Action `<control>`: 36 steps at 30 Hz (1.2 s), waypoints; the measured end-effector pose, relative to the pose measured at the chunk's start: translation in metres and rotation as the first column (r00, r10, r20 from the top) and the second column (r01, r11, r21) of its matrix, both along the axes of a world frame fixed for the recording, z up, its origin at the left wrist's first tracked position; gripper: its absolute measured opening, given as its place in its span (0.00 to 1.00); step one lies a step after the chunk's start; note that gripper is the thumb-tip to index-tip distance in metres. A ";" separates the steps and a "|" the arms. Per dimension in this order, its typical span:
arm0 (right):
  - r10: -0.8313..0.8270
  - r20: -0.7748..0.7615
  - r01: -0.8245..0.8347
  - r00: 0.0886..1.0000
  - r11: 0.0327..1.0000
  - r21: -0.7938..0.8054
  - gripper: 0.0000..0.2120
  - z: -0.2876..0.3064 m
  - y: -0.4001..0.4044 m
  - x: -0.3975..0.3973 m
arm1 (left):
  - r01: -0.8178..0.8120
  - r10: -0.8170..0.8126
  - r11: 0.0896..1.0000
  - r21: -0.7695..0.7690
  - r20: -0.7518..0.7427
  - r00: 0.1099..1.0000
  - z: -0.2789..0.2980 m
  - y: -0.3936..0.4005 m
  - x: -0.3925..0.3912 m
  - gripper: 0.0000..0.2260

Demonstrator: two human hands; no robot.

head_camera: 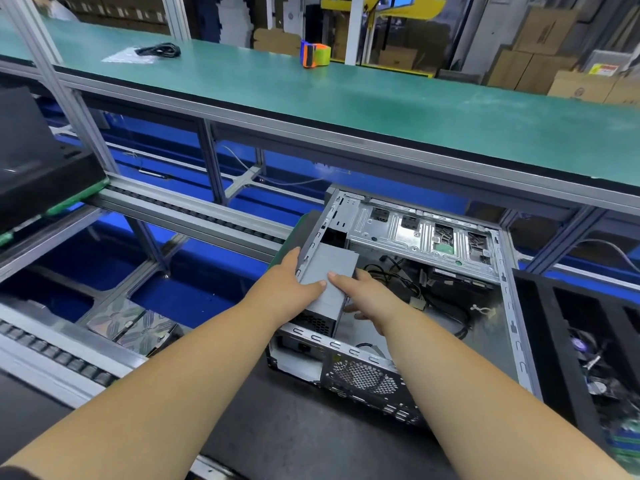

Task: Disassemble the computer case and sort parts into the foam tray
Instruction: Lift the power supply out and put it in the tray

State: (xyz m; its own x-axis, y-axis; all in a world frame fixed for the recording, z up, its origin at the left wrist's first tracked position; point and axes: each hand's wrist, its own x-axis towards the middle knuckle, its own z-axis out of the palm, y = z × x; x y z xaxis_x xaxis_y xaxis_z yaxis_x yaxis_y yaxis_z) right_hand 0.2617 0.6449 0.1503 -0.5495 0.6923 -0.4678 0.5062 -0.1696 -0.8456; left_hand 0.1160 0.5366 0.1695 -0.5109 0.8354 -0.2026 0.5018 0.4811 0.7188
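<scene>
A long green-topped counter (381,98) on a grey aluminium frame (211,161) crosses the view, and everything else sits around it. On its top lie a coiled black cable (159,50) toward the left end and an orange and green tape dispenser (315,54) near the middle; behind it stand stacked cardboard boxes (540,50) and what may be a yellow machine frame (408,8), too blurred to tell. Below the counter run grey roller rails (194,211) over blue panels (180,299), lit evenly from above.
</scene>
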 end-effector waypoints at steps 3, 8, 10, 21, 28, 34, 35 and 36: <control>-0.090 -0.061 0.091 0.994 0.996 0.023 0.37 0.000 0.006 -0.003 | 0.000 0.000 1.000 0.000 0.008 1.000 -0.002 0.000 -0.001 0.38; -0.148 -0.138 0.147 0.979 0.989 -0.021 0.17 0.009 0.021 -0.009 | -0.113 0.107 0.993 0.026 0.154 0.982 -0.003 0.001 -0.003 0.24; -0.123 -0.136 0.118 0.983 0.992 -0.038 0.13 0.006 0.023 -0.008 | -0.191 0.182 0.981 0.023 0.208 0.961 -0.003 0.001 -0.004 0.23; -0.124 -0.151 0.116 0.981 0.992 -0.059 0.22 0.006 0.024 -0.007 | -0.130 0.132 0.991 -0.021 0.112 0.985 0.000 -0.002 0.000 0.22; -0.119 -0.145 0.112 0.982 0.992 -0.055 0.27 0.004 0.026 -0.007 | -0.099 0.101 0.994 -0.037 0.059 0.993 -0.002 0.001 -0.001 0.15; -0.116 -0.189 0.101 0.975 0.991 -0.084 0.23 -0.001 0.022 -0.005 | -0.111 0.112 0.994 -0.021 0.076 0.991 -0.003 0.000 -0.002 0.11; -0.109 -0.200 0.091 0.974 0.991 -0.095 0.24 0.000 0.020 -0.006 | -0.115 0.116 0.993 -0.019 0.076 0.990 -0.004 0.000 -0.002 0.11; -0.095 -0.213 0.075 0.972 0.992 -0.101 0.25 -0.001 0.019 -0.007 | -0.117 0.118 0.993 -0.017 0.074 0.990 -0.004 0.000 -0.002 0.11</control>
State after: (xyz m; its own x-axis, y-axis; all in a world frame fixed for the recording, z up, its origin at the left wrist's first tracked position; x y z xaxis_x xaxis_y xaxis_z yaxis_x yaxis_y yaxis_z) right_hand 0.2551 0.6641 0.1495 -0.5859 0.7005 -0.4074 0.2924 -0.2861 -0.9125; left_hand 0.1139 0.5369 0.1655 -0.5879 0.7678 -0.2546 0.3862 0.5430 0.7457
